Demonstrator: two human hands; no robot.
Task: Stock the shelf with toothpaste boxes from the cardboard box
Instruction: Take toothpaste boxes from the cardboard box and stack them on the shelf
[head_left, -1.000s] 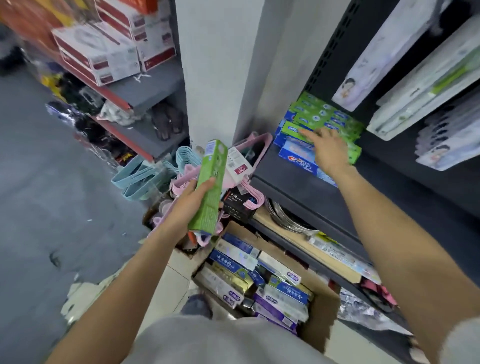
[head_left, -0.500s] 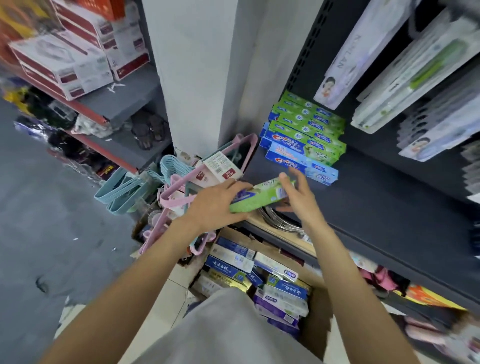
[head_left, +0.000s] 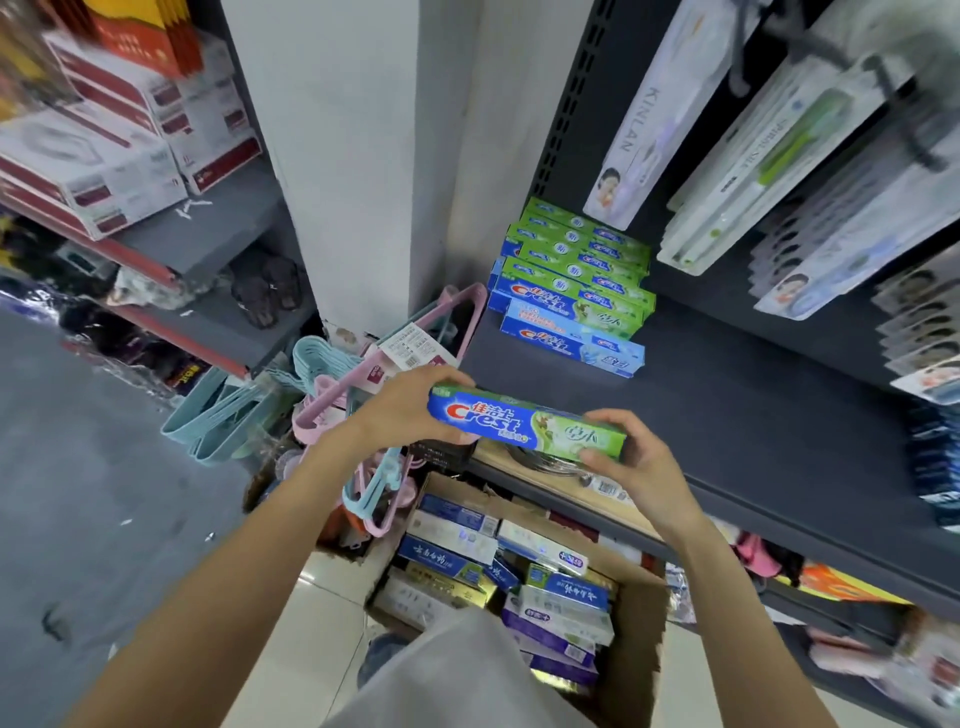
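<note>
I hold a blue-and-green Crest toothpaste box (head_left: 524, 426) level in front of the dark shelf (head_left: 753, 415). My left hand (head_left: 400, 410) grips its blue end and my right hand (head_left: 631, 457) grips its green end. A stack of green and blue toothpaste boxes (head_left: 571, 291) lies at the shelf's back left corner. Below my hands, on the floor, the open cardboard box (head_left: 639, 649) holds several toothpaste boxes (head_left: 509, 566) in blue, white, gold and purple.
Toothbrush packs (head_left: 769, 171) hang above the shelf at the right. Pink and blue plastic hangers (head_left: 332, 405) pile up left of the cardboard box. A white pillar (head_left: 343, 156) stands behind them. Red-and-white cartons (head_left: 104, 140) fill the left shelving. Dark blue packs (head_left: 935, 457) sit at the shelf's right edge.
My right hand left the shelf stack and came down to the box's green end. The box turned from upright in my left hand to level between both hands.
</note>
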